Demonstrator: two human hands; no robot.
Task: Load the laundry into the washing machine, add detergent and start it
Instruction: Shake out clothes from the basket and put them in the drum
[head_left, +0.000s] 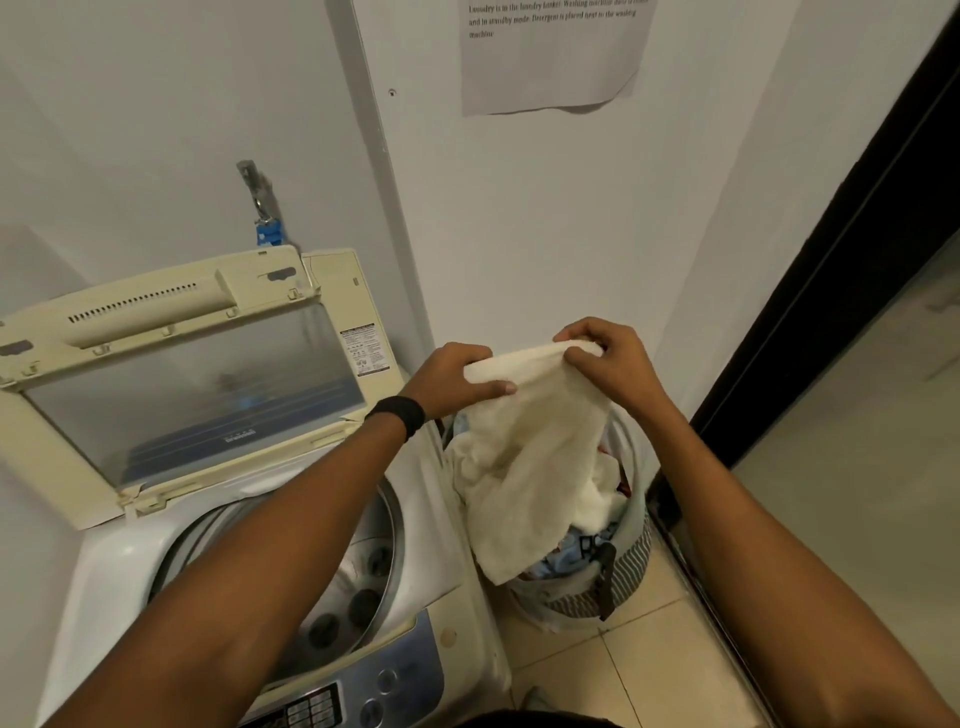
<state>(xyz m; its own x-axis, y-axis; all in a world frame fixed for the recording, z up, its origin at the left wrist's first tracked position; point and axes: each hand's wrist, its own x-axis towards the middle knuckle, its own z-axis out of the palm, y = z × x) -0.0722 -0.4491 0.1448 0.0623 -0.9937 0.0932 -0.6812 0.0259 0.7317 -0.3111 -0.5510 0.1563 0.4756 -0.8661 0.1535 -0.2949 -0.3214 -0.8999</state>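
1. Both forearms fill the lower frame, reaching up to 2 hands that meet just right of centre; below them, at the bottom edge, sits the control panel (363, 696) of a top-loading washing machine (431, 535).
2. Left hand (457, 382) (black wristband (402, 413) on that wrist) has thumb and fingers curled round the upper edge of a white towel (535, 457); the right hand (613, 364) pinches the same edge a little higher and to the right. Both are clamped on the cloth.
3. From that held edge the towel hangs down, its long axis running top to bottom with a slight lean toward lower left. It hangs over the laundry basket (631, 571), and I cannot tell whether its lower end is clear of the pile.
4. The move to come turns on 1 relation: the drum (374, 561) opens to the lower left of the towel, just beside the basket, and the left hand is the nearer one. A carry leftward over the machine's rim looks like the next step.
5. The lid (197, 384) stands raised at left of frame, so the opening is free.
6. Containers: the basket holds more white cloth, a light blue garment (571, 553) and something red. No laundry shows in the visible part of the drum, though the left forearm hides much of it.
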